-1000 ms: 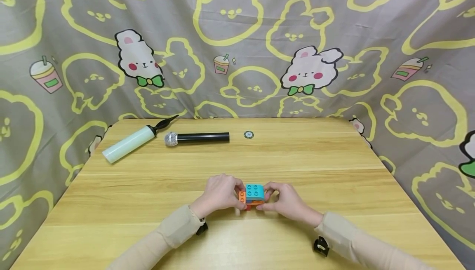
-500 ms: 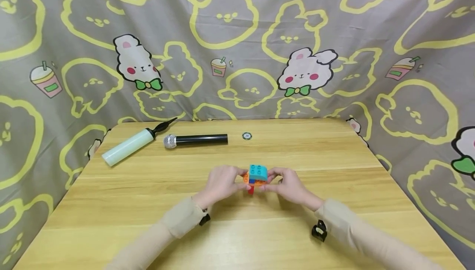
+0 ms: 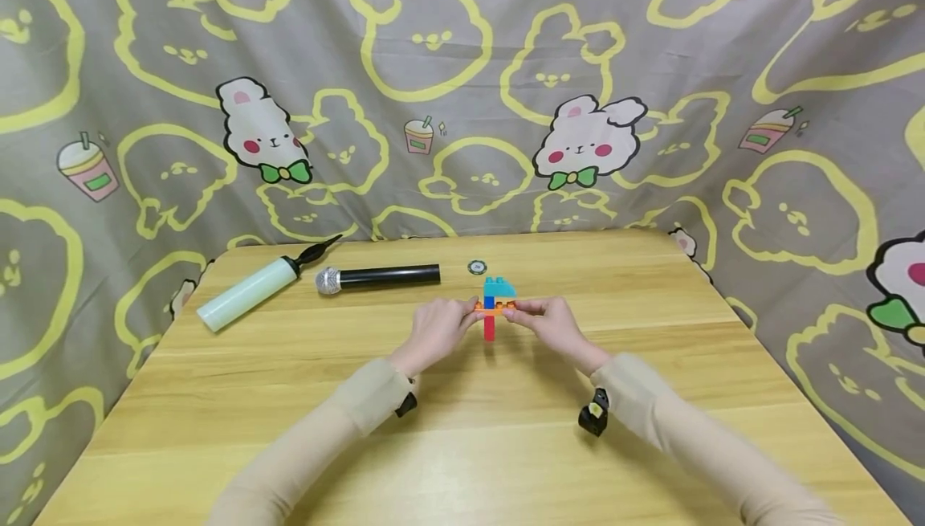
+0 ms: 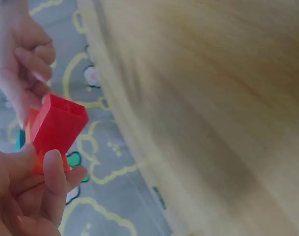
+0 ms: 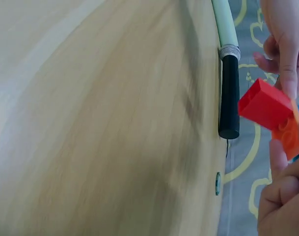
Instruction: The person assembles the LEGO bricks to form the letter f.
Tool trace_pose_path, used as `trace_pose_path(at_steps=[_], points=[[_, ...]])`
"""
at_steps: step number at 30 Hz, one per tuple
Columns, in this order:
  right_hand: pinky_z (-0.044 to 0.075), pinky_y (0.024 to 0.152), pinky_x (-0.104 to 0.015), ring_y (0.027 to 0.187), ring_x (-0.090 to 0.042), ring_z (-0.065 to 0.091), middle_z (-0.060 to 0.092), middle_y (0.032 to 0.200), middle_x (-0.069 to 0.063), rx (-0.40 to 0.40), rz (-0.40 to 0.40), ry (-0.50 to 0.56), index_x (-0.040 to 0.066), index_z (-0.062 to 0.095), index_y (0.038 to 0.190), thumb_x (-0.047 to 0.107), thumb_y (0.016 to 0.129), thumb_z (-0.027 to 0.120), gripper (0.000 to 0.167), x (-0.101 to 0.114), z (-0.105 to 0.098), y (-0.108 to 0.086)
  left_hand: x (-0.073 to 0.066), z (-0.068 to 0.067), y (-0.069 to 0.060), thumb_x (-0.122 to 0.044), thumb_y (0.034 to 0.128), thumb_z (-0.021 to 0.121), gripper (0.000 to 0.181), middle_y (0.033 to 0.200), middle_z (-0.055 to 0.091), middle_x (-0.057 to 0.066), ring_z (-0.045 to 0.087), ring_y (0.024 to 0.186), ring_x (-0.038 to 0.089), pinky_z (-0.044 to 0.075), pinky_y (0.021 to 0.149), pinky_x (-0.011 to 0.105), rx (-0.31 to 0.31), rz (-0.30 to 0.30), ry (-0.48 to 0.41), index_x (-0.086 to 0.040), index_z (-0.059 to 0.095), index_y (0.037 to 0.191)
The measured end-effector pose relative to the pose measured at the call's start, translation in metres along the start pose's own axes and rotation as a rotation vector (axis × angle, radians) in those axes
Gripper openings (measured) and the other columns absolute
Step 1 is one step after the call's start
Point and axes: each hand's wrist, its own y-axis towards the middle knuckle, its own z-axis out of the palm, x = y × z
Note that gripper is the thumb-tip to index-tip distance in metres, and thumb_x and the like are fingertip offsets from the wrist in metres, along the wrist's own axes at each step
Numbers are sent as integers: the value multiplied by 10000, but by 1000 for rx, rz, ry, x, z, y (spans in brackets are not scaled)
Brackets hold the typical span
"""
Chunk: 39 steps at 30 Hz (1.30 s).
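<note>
A small toy of building blocks (image 3: pixel 490 303) is held up between both hands above the table. Its curved teal block (image 3: pixel 499 288) sits on top, over a blue one and a flat orange plate, with a red block (image 4: pixel 61 123) pointing down beneath. The left hand (image 3: pixel 439 329) pinches the orange plate's left end between thumb and fingers. At the plate's right end, the right hand (image 3: pixel 556 329) pinches it likewise. From below, the right wrist view shows the red block's hollow underside and part of the orange plate (image 5: pixel 288 140).
Behind the hands lie a black microphone (image 3: pixel 386 276) with a silver head and a pale green hand pump (image 3: pixel 249 293) with a black nozzle. A round chip (image 3: pixel 477 267) rests near the wooden table's (image 3: pixel 289 397) back edge. A patterned curtain (image 3: pixel 462 68) hangs behind.
Both hands have lifted the block toy off the table and carried it forward, tipping it so that its side now faces the head camera. The grips look unchanged.
</note>
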Motion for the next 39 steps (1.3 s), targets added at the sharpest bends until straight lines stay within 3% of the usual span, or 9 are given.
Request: trace_pose_path(at_steps=[7,10,12,14,16,24,29,35,39], points=[[406,1013,-515,1194,-325,572,715,1026,-173,-10,82,14,-15,684,1119,267,928,621,347,-1,13,13,8,16,12,-329,982,504,354,509,357,-35,275,459,99,193,408,222,60,-55,-8,-98,674,1190],[518,717,-354,761,-226,662,711,1012,-193,-25,123,27,-10,697,1084,261,930,616,323,-1,20,18,11,21,16,-316,987,500,315,523,402,-34,330,473,105,209,415,229,63,-77,2,-112,713,1097],[412,503,-254,505,-118,494,710,1000,-200,-37,160,34,-2,706,1056,261,923,626,306,-3,24,20,14,24,17,-320,986,499,304,524,407,-27,349,480,115,214,422,237,73,-93,7,-127,727,1046],[241,420,-222,422,-70,269,714,979,-200,-39,192,44,-2,714,1028,264,916,636,298,-6,29,22,17,27,18,-311,987,503,291,527,405,-28,359,490,118,224,428,244,87,-104,9,-138,737,997],[247,415,-206,412,-55,278,722,952,-189,-43,222,49,-2,722,999,268,909,645,295,-10,32,23,19,28,18,-306,988,503,291,526,393,-29,360,498,121,232,440,250,110,-110,8,-142,736,928],[265,483,-217,532,-95,365,739,854,-133,-43,254,25,-8,734,960,255,913,642,282,-18,40,22,24,30,20,-337,978,514,346,642,543,1,461,591,138,316,502,268,199,-110,23,-131,678,754],[343,693,-236,837,-145,570,742,802,-104,-46,237,-15,-2,745,942,259,907,654,279,-21,43,20,24,32,19,-315,981,519,299,860,674,8,585,745,148,385,552,293,242,-109,50,-172,707,797],[381,755,-297,936,-232,602,741,805,-105,-50,220,-57,-4,747,946,270,917,638,297,-19,43,20,23,32,21,-306,993,495,359,709,558,3,508,675,145,366,548,305,265,-128,72,-156,591,681],[436,911,-398,1078,-273,615,745,871,-109,-40,206,-80,9,746,974,296,918,636,312,-19,42,20,22,32,21,-339,993,487,341,738,583,-2,536,693,145,389,557,308,263,-139,81,-163,647,748]])
